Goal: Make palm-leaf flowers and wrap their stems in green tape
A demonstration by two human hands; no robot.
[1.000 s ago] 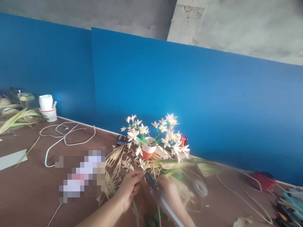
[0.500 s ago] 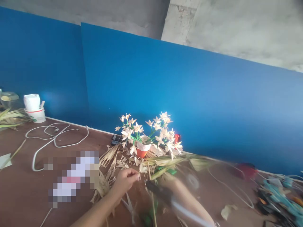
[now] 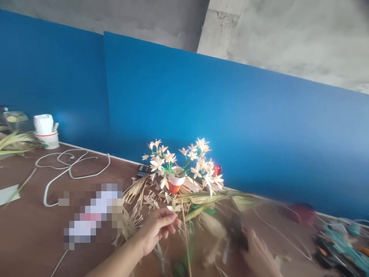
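My left hand (image 3: 157, 227) is closed in a pinch near the middle of the table. At its fingertips shows a small pale flower (image 3: 174, 208), apparently of dried leaf; the exact grip is hard to see. Off to the right, my right hand (image 3: 256, 248) is blurred by motion, wrapped round a dark tool (image 3: 238, 232) that looks like a hot glue gun. Behind the hands stands a white and orange pot (image 3: 175, 184) full of cream flowers (image 3: 198, 167) on green stems. A thin straw-coloured stick (image 3: 185, 234) runs upright between my hands.
Dry husks (image 3: 131, 227) and long leaf strips (image 3: 204, 198) surround the pot. A white cable (image 3: 69, 168) loops at left, near a white tub (image 3: 49, 140). Teal and black items (image 3: 340, 250) lie at far right. A blue panel (image 3: 173, 96) closes off the back.
My right hand has swung away to the right with the dark tool, from close beside my left hand. My left hand has shifted slightly right and turned, still pinched.
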